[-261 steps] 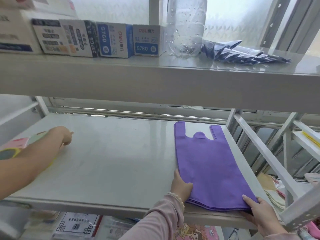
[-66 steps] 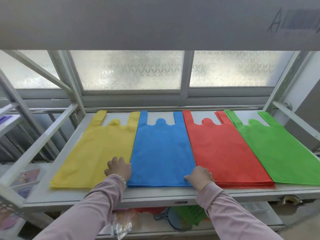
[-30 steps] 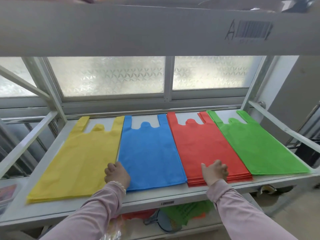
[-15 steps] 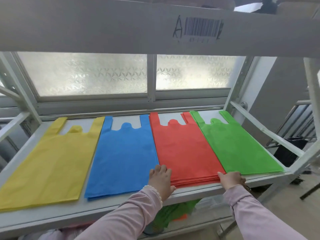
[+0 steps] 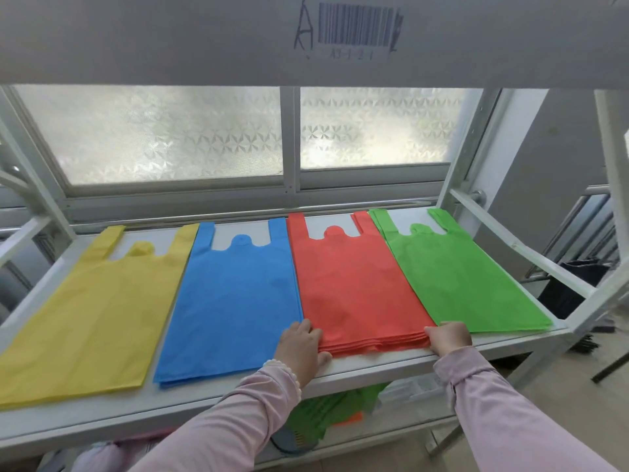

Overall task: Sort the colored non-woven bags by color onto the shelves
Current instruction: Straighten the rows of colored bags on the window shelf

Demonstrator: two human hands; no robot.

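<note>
Hands first: we are finding the left hand lying palm down on the near left corner of the red bags, fingers loosely spread over the seam where that stack meets the blue bags, and grasping nothing. We are finding the right hand pressing against the near right corner of the same red stack, fingers curled onto its edge; whether it is pinching the layers or only pushing them we cannot tell. Both pink sleeves are reaching in from below.

Against the picture taken half a second ago, we are recording both hands bracketing the red stack as before, with the left now sitting slightly further onto the blue-red seam. One second ago the left hand was resting at the yellow-blue seam and the right on the red stack's near end, so both have shifted rightward.

Moving outward, we are noting four flat stacks lying side by side on the shelf, handles toward the frosted window: yellow bags at far left, then blue, red, and green bags at far right. Neighbouring stacks are touching or nearly touching. Above, the upper shelf beam is carrying a barcode label beside a handwritten letter A.
</note>
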